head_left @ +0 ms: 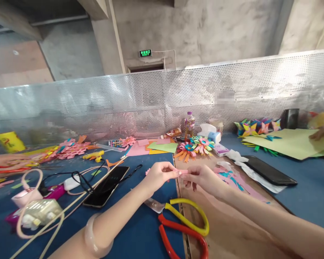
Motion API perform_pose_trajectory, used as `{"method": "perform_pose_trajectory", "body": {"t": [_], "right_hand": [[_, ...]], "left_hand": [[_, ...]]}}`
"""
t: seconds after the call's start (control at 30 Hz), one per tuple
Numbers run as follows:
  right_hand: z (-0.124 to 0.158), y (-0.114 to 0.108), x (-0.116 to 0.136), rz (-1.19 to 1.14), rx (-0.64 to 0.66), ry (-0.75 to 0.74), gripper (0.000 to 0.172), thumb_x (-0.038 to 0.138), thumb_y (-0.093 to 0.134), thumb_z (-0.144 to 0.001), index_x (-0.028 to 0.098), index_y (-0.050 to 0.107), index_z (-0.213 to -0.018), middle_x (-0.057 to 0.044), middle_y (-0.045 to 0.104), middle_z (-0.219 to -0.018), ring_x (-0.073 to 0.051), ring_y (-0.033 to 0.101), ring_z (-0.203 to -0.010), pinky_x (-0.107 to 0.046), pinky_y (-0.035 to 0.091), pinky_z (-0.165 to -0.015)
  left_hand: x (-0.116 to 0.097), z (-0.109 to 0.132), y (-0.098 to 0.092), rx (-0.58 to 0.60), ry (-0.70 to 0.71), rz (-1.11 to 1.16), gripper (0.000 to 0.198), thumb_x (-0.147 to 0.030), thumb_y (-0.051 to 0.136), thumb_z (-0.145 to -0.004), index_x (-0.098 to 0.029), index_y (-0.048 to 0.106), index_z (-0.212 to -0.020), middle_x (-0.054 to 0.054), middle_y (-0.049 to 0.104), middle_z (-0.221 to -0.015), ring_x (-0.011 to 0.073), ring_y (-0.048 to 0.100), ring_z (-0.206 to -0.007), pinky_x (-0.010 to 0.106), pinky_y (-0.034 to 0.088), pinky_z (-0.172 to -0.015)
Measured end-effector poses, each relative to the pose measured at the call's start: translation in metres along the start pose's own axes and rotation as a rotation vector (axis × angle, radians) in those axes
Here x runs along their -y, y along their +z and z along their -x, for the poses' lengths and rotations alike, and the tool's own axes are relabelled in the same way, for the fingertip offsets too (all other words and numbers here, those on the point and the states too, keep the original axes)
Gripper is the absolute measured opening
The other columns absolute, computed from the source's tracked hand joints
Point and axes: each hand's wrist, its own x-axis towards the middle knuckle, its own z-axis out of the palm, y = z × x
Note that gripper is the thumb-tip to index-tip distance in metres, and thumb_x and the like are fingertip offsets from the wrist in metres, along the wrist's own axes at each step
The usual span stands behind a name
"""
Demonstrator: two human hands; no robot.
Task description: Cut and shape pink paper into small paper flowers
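Observation:
My left hand (160, 178) and my right hand (203, 179) meet above the table, each with its fingertips pinched on a small pink paper strip (182, 172). Most of the strip is covered by the fingers. Below them lie scissors (202, 213) with one yellow and one red handle, blades pointing left and partly behind my left forearm. A brown board (218, 230) is under my right hand. Beside that hand are pink and blue paper scraps (233, 180). Just past my hands sit paper flowers (202, 144) in pink, orange and teal.
To the left lie a black phone (108, 187), tangled cables and a clear power strip (43, 212). Coloured paper sheets (162, 146), a bottle (189, 126) and a tissue pack stand behind. Another person's hand (8, 162) holds red scissors. A dark phone (270, 171) lies right.

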Motion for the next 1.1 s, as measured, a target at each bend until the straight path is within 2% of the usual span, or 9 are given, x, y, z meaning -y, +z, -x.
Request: {"method": "perform_pose_trajectory", "body": {"t": [0.13,0.23,0.43,0.53,0.67,0.87,0.97,1.1], "right_hand": [[-0.003,-0.02,0.01,0.424,0.068,-0.052,0.029,0.042,0.057,-0.074,0.015,0.064,-0.065,-0.002,0.061,-0.056,-0.01,0.051,-0.048,-0.02,0.036,-0.043],[-0.011,-0.03,0.023,0.664,0.24,-0.047,0.023,0.035,0.058,-0.073,0.016,0.065,-0.062,-0.001,0.063,-0.057,-0.01,0.052,-0.048,-0.019,0.034,-0.042],[-0.031,-0.033,0.041,0.843,0.239,-0.191,0.022,0.033,0.056,-0.075,0.017,0.063,-0.061,0.0,0.063,-0.056,-0.009,0.053,-0.05,-0.019,0.035,-0.045],[-0.039,-0.031,0.041,0.778,0.215,-0.182,0.024,0.038,0.058,-0.075,0.016,0.066,-0.068,-0.001,0.064,-0.061,-0.011,0.056,-0.054,-0.019,0.039,-0.045],[-0.049,-0.022,0.04,0.539,0.166,-0.14,0.036,0.05,0.058,-0.073,0.015,0.067,-0.077,-0.004,0.065,-0.069,-0.014,0.061,-0.062,-0.019,0.045,-0.044],[-0.055,0.003,0.033,0.208,0.031,-0.241,0.034,0.048,0.059,-0.073,0.014,0.063,-0.07,-0.004,0.062,-0.064,-0.013,0.059,-0.057,-0.02,0.047,-0.044],[-0.056,0.014,0.023,0.064,-0.024,-0.246,0.034,0.047,0.061,-0.072,0.013,0.059,-0.066,-0.003,0.059,-0.061,-0.012,0.057,-0.058,-0.021,0.048,-0.045],[-0.056,0.019,0.011,0.077,-0.089,-0.243,0.034,0.046,0.06,-0.072,0.013,0.057,-0.064,-0.003,0.058,-0.062,-0.011,0.055,-0.054,-0.021,0.048,-0.045]], "left_hand": [[-0.004,0.006,0.004,0.078,-0.014,-0.049,0.019,-0.034,0.065,-0.067,-0.015,0.063,-0.07,0.003,0.064,-0.07,0.0128,0.053,-0.065,0.022,0.037,-0.057],[-0.003,0.007,0.004,0.109,0.019,-0.113,0.015,-0.028,0.065,-0.066,-0.014,0.064,-0.069,0.003,0.065,-0.07,0.0136,0.055,-0.067,0.023,0.039,-0.062],[0.003,0.002,-0.006,0.046,0.087,-0.103,0.015,-0.028,0.065,-0.066,-0.014,0.065,-0.072,0.002,0.064,-0.069,0.012,0.054,-0.063,0.022,0.039,-0.058],[0.004,-0.001,-0.015,-0.001,0.067,-0.09,0.02,-0.033,0.065,-0.067,-0.015,0.066,-0.073,0.003,0.064,-0.069,0.0107,0.052,-0.06,0.02,0.036,-0.052],[0.008,-0.005,-0.023,-0.112,-0.015,-0.013,0.029,-0.041,0.067,-0.065,-0.016,0.066,-0.08,0.005,0.067,-0.078,0.01,0.052,-0.056,0.019,0.033,-0.046],[0.014,-0.006,-0.025,-0.205,0.021,0.181,0.032,-0.035,0.073,-0.059,-0.015,0.063,-0.081,0.008,0.067,-0.083,0.0162,0.061,-0.076,0.023,0.045,-0.059],[0.017,-0.006,-0.024,-0.22,0.014,0.21,0.03,-0.033,0.073,-0.06,-0.014,0.062,-0.08,0.008,0.067,-0.082,0.0166,0.062,-0.077,0.025,0.047,-0.062],[0.018,-0.005,-0.024,-0.211,-0.008,0.156,0.027,-0.033,0.071,-0.062,-0.015,0.061,-0.08,0.006,0.066,-0.08,0.0169,0.062,-0.078,0.023,0.047,-0.059]]}}
